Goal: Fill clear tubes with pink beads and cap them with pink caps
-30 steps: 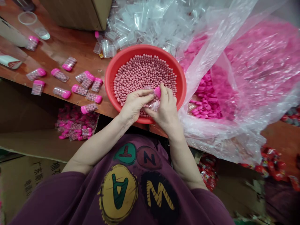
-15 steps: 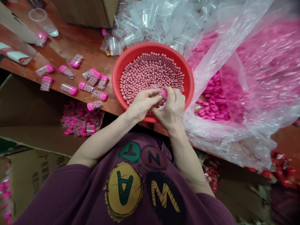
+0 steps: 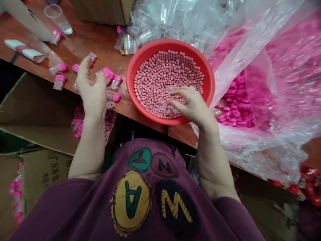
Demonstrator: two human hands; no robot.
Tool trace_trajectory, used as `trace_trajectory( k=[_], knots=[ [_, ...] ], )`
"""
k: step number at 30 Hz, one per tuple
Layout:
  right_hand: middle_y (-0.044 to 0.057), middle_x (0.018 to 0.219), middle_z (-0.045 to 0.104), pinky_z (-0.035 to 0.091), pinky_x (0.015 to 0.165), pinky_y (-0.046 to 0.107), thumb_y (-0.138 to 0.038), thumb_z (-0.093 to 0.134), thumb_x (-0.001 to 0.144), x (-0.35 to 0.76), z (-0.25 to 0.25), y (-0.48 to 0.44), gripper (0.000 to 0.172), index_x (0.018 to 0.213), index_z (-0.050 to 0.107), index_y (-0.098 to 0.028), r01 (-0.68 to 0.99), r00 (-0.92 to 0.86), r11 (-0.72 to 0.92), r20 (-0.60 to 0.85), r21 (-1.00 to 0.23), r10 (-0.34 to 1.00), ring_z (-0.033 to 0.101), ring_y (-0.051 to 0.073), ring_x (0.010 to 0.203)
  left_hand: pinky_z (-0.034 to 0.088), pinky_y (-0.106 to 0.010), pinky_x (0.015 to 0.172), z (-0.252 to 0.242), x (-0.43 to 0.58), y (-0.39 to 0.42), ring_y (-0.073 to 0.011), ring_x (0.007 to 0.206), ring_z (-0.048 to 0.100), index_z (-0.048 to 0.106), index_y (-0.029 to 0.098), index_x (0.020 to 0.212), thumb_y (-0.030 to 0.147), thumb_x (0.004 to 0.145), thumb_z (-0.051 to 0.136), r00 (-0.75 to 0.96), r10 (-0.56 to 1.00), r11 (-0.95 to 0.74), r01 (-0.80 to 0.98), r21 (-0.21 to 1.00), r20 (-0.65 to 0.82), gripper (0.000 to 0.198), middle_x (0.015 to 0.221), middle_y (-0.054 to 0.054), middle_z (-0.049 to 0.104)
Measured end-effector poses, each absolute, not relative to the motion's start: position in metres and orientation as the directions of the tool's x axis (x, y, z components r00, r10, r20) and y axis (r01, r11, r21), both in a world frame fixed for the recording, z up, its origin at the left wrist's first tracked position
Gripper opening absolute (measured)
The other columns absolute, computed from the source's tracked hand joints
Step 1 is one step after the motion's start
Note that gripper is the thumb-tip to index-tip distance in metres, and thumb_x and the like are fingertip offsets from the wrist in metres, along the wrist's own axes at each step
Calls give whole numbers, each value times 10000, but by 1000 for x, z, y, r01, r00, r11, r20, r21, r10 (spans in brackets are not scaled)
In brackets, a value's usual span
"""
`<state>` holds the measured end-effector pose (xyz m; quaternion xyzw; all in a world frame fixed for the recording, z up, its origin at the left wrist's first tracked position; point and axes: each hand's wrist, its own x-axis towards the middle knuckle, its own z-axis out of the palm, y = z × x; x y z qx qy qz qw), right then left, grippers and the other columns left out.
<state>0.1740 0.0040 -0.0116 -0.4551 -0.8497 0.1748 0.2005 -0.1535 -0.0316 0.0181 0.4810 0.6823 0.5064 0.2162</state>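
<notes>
Left hand [image 3: 91, 88] out over the near edge of the worktop [image 3: 100, 42], fingers spread and loose, palm away from the camera, gripping nothing that shows. Right beneath and beyond it, a scatter of filled vials with pink caps [image 3: 110, 75], lying flat at all angles, long axes mostly running across the worktop; several half hidden behind the hand. Whether a fingertip touches any vial: cannot tell.

Right hand [image 3: 193, 105] down inside the red basin [image 3: 210, 78], over the near side of the bed of pink beads [image 3: 168, 72]. Fingers curled leftward around a clear empty vial [image 3: 172, 90], mouth seemingly pointing toward the basin's middle, barely readable against the beads. Another clear vial [image 3: 162, 106] lying on the beads just left of the fingertips. Closed lightly on the plastic, by the look of it, though the transparent wall makes the grip hard to confirm.

Key relation: beads lie directly under and ahead of the right hand; capped vials lie off to the left, well apart from the basin's contents, nearer the left hand.

Behind the basin, a heap of empty clear vials [image 3: 163, 20]. To the right, a plastic bag of loose pink caps [image 3: 235, 107], near the right wrist, its far side blurred through the film. Below the worktop edge, more capped vials in a cardboard box [image 3: 40, 117], mostly blocked by the left forearm.
</notes>
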Motion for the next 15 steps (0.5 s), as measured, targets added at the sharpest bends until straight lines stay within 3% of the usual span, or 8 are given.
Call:
trace_trajectory(
  k=[3,5,7,10,12,15],
  knots=[
    [177,1305,781,488,1129,692,-314,887,928,153,-18,-1,232,1095,764,-209,775,-581,537,-42,-333,813,642,435,1331,429,-469,1226,14,-135,-33,-268,1420,576,727,286,1379,349,1047,688,-349,886,-86,522,848,305,340,1443,24,739],
    [198,1284,776,494,1120,668,-275,869,929,143,-20,-2,205,1070,763,-170,788,-571,520,-77,-331,817,662,432,1305,469,-458,1193,11,-106,-34,-275,1299,653,795,248,1185,264,990,698,-158,945,-188,457,869,287,218,1326,-32,780],
    [169,1226,791,557,1053,576,-305,822,969,144,-21,-2,231,1137,760,-160,741,-524,449,-11,-500,852,722,367,1176,474,-450,1196,8,-79,-33,-287,1261,678,810,227,1076,171,892,720,65,968,-249,376,893,243,213,1244,-61,800],
    [83,1139,816,637,863,428,-547,805,991,156,-23,0,447,1268,705,-212,444,-432,246,34,-861,901,758,263,969,486,-430,1175,1,-49,-31,-282,1206,696,808,217,1092,74,788,710,244,951,-264,314,912,191,350,1203,-70,808],
    [55,1120,815,652,784,379,-730,792,952,161,-23,-1,573,1231,675,-243,257,-397,126,14,-958,918,757,223,903,500,-411,1134,-4,-35,-27,-271,1137,701,802,222,1096,67,797,699,212,958,-249,295,922,191,352,1167,-73,805],
    [52,1096,799,655,761,351,-851,668,984,163,-17,-4,624,1133,656,-245,214,-344,95,16,-972,939,748,195,882,490,-421,1122,-11,-22,-14,-287,1105,678,794,224,1065,116,834,725,153,962,-265,312,912,227,265,1133,-95,778]
  ],
)
